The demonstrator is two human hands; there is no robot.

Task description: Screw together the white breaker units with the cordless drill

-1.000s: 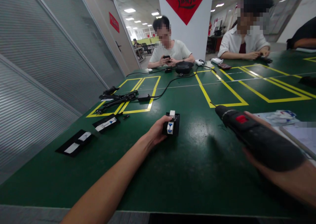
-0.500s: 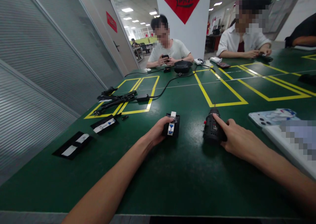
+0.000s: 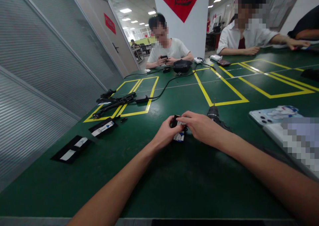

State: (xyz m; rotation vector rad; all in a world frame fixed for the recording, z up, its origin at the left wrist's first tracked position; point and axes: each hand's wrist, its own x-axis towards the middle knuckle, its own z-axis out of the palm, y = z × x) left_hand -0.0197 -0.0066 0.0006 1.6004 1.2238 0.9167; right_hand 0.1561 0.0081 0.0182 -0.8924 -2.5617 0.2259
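Observation:
A small black block carrying a white and blue part [image 3: 178, 136] sits on the green table [image 3: 174, 186] in front of me. My left hand [image 3: 166, 135] grips it from the left, fingers curled round it. My right hand [image 3: 200, 127] lies over its top and right side, fingers closed on it, so most of the block is hidden. A black electric screwdriver [image 3: 214, 114] lies on the table just behind my right hand, bit pointing away from me.
Two black pads with white parts [image 3: 102, 127] [image 3: 70, 150] lie at the left. A black tool and cable [image 3: 117, 101] cross the yellow-taped boxes. A phone [image 3: 272, 114] and a white slab [image 3: 291, 139] lie at the right. Two people sit at the far edge; a hand reaches in top right.
My right hand has let the black screwdriver lie on the table and moved left onto the small block. My left hand stays on the block.

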